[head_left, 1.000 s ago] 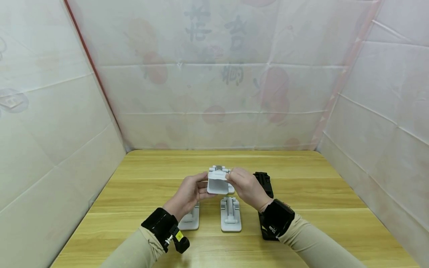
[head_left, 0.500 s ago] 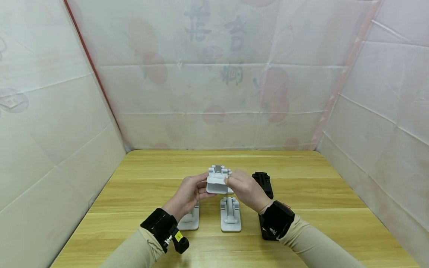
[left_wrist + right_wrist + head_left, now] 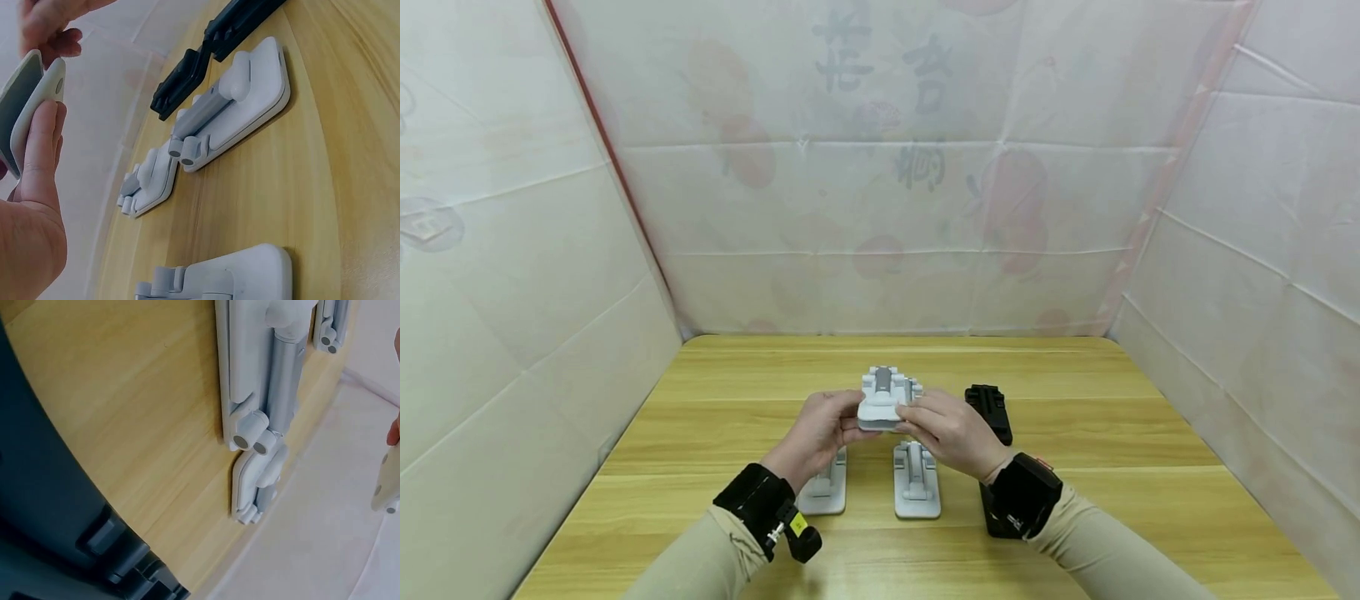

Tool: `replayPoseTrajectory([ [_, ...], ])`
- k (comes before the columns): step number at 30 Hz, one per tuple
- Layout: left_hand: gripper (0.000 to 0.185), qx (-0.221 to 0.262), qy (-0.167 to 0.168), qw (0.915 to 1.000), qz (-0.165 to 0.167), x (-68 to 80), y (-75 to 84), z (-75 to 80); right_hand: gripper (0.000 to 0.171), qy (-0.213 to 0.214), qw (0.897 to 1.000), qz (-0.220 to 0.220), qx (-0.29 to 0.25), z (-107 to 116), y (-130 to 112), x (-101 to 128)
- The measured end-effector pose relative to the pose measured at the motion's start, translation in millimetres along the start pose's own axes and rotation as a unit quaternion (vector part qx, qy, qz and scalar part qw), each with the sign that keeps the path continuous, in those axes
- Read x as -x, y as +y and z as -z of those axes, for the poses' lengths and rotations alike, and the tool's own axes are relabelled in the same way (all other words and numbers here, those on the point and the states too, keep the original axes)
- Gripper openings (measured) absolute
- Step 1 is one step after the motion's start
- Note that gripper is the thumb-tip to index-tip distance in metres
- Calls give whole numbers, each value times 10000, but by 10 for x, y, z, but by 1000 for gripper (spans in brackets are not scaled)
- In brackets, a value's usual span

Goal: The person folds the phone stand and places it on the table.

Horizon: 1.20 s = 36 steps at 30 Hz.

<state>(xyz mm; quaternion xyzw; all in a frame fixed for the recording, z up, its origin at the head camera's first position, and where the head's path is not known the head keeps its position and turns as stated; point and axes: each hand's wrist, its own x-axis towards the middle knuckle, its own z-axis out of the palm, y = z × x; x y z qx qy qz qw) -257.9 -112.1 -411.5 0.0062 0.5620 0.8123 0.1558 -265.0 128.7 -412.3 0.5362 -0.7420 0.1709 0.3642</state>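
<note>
**Stands crowd the near table, far half open**

Folded white stands (image 3: 916,482) (image 3: 826,487) lie flat beneath both hands, with black stands (image 3: 989,410) just to the right, leaving only narrow wood strips between them. Papered walls (image 3: 512,275) hem in the table (image 3: 1060,392) on three sides. Bare wood runs open behind and to either flank.
</note>
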Motion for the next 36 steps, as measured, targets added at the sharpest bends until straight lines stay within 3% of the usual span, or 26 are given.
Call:
replayPoseTrajectory([
  [3,38,-88,144,9999,-2,-32,-1,20,22,21,10000,-57,-27,9,-5,16],
  [9,36,-244,470,9986,-95,-102,-12,119,37,83,9997,-202,76,52,31,72],
  [19,47,-423,972,9943,-83,-204,-13,362,22,219,9987,-435,137,161,232,288],
  [26,47,-1478,1495,9776,68,-303,-50,541,17,18,9959,-888,175,280,364,495],
  [29,47,-1681,1579,9730,86,-341,-66,631,8,-77,9939,-1077,211,313,404,563],
  [36,46,-2106,1651,9634,165,-388,-105,770,15,-198,9883,-1493,258,380,481,672],
])
